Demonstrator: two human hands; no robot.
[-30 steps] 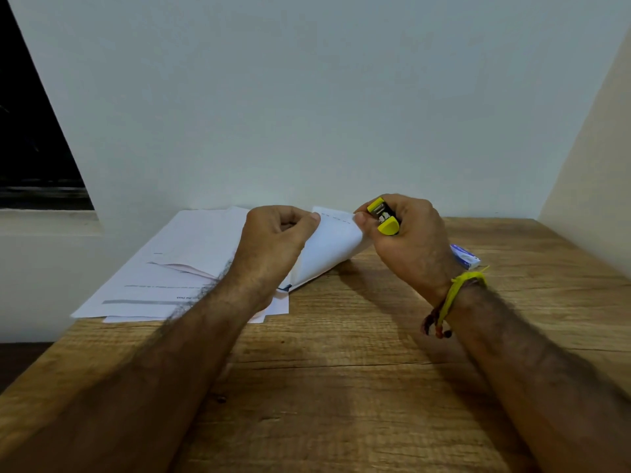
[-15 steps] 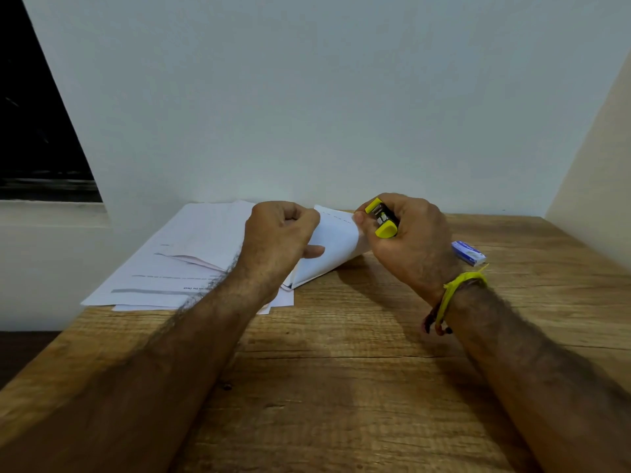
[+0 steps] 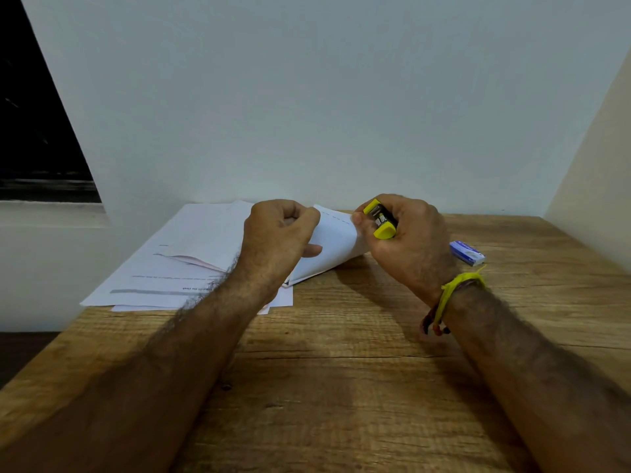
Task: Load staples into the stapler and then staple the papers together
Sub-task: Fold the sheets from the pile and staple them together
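My right hand [image 3: 411,244] grips a small yellow and black stapler [image 3: 380,219] at the far middle of the wooden table. A white sheet [image 3: 333,247] curls up between both hands; my left hand [image 3: 276,238] pinches its upper left edge and the thumb of the hand with the stapler touches its top right corner. The stapler's mouth sits right at that corner. A spread stack of white papers [image 3: 177,268] lies flat on the table's far left, partly under my left forearm.
A small blue and white staple box [image 3: 467,253] lies on the wooden table [image 3: 341,387] just right of my right hand. A white wall rises directly behind the papers, a second wall closes the right side, and a dark window opening [image 3: 30,131] sits at the left.
Both hands stay at the sheet's raised corner. My left thumb has lifted back onto the sheet's edge after dropping slightly. The camera view has shifted a little.
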